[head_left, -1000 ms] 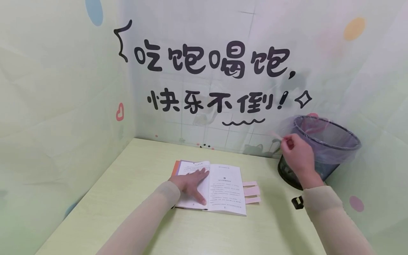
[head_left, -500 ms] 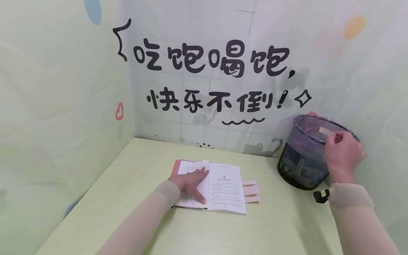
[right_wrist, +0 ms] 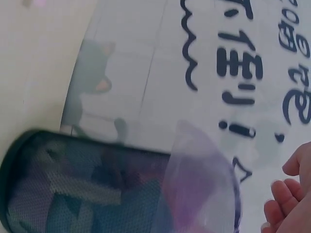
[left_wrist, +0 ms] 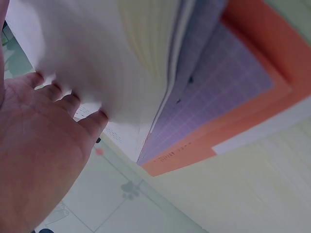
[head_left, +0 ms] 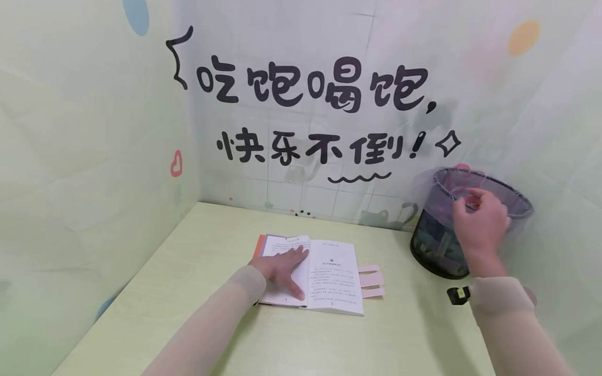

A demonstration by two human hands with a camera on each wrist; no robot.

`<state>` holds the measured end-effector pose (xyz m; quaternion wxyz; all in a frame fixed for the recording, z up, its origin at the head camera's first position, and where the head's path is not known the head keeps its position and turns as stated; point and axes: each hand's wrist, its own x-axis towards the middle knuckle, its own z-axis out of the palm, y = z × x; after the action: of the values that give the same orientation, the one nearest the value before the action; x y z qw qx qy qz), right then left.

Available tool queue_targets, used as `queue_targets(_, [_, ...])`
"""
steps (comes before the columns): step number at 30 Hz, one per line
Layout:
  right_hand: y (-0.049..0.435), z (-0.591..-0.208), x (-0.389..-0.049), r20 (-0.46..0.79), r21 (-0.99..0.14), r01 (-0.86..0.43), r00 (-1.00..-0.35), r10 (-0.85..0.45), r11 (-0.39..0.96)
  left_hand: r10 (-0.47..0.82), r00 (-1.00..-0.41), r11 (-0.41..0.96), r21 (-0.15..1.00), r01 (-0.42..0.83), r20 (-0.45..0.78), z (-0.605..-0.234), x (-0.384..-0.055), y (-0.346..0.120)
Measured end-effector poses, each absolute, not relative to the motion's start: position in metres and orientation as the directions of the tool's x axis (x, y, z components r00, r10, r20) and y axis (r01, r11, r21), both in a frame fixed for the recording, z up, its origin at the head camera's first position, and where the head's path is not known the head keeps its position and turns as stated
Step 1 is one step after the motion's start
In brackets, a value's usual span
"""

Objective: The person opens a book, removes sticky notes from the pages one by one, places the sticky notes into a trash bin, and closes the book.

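Note:
An open book [head_left: 334, 277] lies on the table, its left page under my left hand [head_left: 282, 269], fingers spread and pressing near the spine. In the left wrist view that hand's fingertips rest on the white page [left_wrist: 97, 43], next to the purple and orange cover [left_wrist: 262, 116]. Pink paper tabs [head_left: 371, 282] stick out past the book's right edge. My right hand [head_left: 482, 227] is over the near rim of a black mesh wastebasket [head_left: 437, 240] lined with a translucent purple bag. The right wrist view shows its thumb and loosely bent fingers [right_wrist: 284, 194] apart, holding nothing.
The wastebasket stands at the table's back right, near the wall, with some contents showing through its mesh. A back wall [head_left: 310, 120] with large black lettering and a left side wall [head_left: 94, 156] bound the pale table [head_left: 188, 292].
My right hand carried a pink paper strip rightward over the wastebasket, and the strip is gone from its fingers. It has since moved back left a little. The left hand stays on the book.

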<state>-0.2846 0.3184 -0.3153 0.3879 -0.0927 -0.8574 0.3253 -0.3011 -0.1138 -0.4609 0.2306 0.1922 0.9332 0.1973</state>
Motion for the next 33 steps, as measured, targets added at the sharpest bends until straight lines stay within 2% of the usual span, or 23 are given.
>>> queue_targets(4, [0.29,-0.335,-0.287,0.672,-0.547,-0.228,-0.694,0.26,0.806,0.453,-0.818,0.846,0.459,0.271,-0.353,-0.461,-0.301,-0.114])
queue_targets(7, [0.27,-0.357,-0.289,0.639,-0.487,-0.259,-0.757,0.138,0.834,0.455,-0.818,0.845,0.46,0.272,-0.352,-0.461,-0.301,-0.114])
queue_targets(12, [0.241,-0.397,-0.292,0.368,-0.438,-0.174,-0.93,-0.001,0.882,0.443,-0.821,0.854,0.45,0.263,-0.36,-0.462,-0.301,-0.112])
queue_targets(15, [0.223,-0.419,-0.294,0.209,-0.381,-0.121,-0.977,-0.042,0.917,0.439,-0.822,0.856,0.447,0.26,-0.362,-0.462,-0.301,-0.112])
queue_targets(23, [0.19,-0.453,-0.295,-0.094,-0.331,0.011,-0.995,-0.021,0.944,0.453,-0.822,0.84,0.474,0.263,-0.347,-0.46,-0.3,-0.114])
queue_targets(27, [0.184,-0.463,-0.296,-0.14,-0.311,0.033,-0.99,-0.011,0.95,0.459,-0.819,0.837,0.477,0.268,-0.345,-0.461,-0.301,-0.114])
queue_targets(33, [0.178,-0.468,-0.297,-0.136,-0.295,0.012,-0.99,-0.029,0.956,0.464,-0.816,0.834,0.48,0.272,-0.344,-0.464,-0.305,-0.114])
